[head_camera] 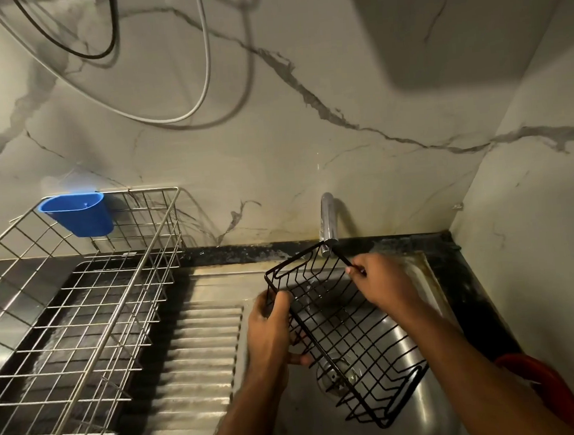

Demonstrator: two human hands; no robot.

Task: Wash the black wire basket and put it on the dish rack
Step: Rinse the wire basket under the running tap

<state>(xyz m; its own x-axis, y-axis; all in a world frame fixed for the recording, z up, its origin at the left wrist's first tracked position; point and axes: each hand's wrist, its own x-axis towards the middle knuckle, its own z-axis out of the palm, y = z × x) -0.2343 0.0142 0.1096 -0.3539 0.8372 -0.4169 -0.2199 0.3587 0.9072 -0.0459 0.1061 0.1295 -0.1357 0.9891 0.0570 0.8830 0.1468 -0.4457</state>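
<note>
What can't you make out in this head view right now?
- Water flow from the chrome tap: too faint to tell.
- Steel sink drain: partly behind the black wire basket that the left hand and right hand grip.
- Red object: cut off by the right forearm and frame edge.
- Silver wire dish rack: cut off at left.

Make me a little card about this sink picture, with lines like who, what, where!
who: a person, only arms showing
left hand: grips the black wire basket by its left side
right hand: pinches the basket's far rim
where: over the steel sink, under the tap
dish rack: on the left, blue cup hanging on it
</note>
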